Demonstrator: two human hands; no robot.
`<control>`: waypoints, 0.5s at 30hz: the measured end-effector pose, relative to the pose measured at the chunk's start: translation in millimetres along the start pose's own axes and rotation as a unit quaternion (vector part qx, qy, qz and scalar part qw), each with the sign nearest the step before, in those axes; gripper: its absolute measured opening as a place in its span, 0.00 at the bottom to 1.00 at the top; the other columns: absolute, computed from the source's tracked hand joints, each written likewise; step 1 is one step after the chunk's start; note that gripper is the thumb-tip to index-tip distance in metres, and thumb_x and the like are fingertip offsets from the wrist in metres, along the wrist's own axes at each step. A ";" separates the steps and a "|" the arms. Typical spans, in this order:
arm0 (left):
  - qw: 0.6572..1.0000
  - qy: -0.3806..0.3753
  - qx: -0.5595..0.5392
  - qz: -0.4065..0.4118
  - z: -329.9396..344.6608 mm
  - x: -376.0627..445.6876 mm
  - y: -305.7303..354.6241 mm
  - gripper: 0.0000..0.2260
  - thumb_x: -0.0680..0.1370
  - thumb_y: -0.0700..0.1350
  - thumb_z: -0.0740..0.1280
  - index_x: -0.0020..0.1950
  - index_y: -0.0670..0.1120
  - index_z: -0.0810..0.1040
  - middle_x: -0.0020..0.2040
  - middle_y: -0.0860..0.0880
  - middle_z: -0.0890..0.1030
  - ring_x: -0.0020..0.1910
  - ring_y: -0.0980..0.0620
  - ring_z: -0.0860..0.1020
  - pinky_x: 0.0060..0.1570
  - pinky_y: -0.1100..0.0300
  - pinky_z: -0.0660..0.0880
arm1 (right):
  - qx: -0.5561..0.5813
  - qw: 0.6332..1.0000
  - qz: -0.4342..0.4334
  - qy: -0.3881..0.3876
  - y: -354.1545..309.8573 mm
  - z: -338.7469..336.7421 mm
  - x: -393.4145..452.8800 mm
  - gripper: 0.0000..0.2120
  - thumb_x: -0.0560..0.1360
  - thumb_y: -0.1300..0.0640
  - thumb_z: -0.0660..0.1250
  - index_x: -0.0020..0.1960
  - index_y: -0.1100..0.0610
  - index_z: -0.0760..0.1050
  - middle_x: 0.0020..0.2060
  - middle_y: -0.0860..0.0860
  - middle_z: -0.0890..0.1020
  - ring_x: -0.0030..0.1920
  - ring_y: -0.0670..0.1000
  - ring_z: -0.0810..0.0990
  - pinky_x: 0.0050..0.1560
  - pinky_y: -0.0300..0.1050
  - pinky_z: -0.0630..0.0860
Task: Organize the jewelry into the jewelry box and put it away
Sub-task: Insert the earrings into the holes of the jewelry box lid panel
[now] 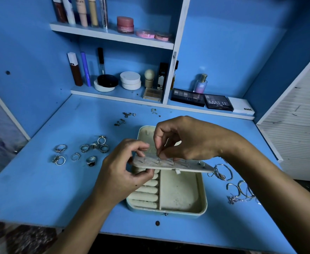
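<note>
An earring stud is being pinched into the earring panel (170, 165) by the right hand (183, 138), the panel being gripped over the jewelry box (203, 198) by the left hand (124, 169); the loose earrings (122, 121) probably are being needed next.

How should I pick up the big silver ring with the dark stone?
Pinch the chunky silver ring with the dark stone by its band, coming straight down from above. It lies on the blue desk apart from the other rings, so fingers fit either side.
</note>
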State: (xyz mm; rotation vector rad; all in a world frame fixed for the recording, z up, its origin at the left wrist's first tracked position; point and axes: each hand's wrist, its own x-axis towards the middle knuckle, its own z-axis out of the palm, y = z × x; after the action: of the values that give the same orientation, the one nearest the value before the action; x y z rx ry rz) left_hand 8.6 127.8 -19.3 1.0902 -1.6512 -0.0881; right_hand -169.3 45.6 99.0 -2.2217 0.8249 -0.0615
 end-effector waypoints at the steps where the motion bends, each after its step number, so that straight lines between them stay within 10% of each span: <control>1: 1.000 0.001 0.000 0.000 0.0 -0.2 0.0 0.20 0.67 0.44 0.72 0.57 0.48 0.74 0.48 0.50 0.80 0.46 0.58 0.79 0.46 0.65 0.75 | -0.002 1.000 0.000 -0.002 -0.1 -0.1 0.4 0.07 0.74 0.64 0.74 0.48 0.55 0.78 0.42 0.48 0.85 0.44 0.49 0.85 0.50 0.56 0.82; 15: 1.000 -0.003 -0.010 -0.009 0.3 -1.5 -1.0 0.21 0.66 0.44 0.73 0.57 0.49 0.74 0.50 0.54 0.78 0.47 0.59 0.79 0.48 0.65 0.74 | -0.044 0.999 0.002 -0.006 -3.7 1.7 2.7 0.07 0.73 0.61 0.75 0.45 0.51 0.79 0.39 0.44 0.85 0.43 0.44 0.84 0.52 0.51 0.81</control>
State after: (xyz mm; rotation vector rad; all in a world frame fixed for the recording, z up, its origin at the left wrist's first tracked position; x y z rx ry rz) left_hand 8.9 128.1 -21.0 1.0915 -1.6421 -0.1200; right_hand -164.7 47.0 99.7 -2.3009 0.8395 -0.0113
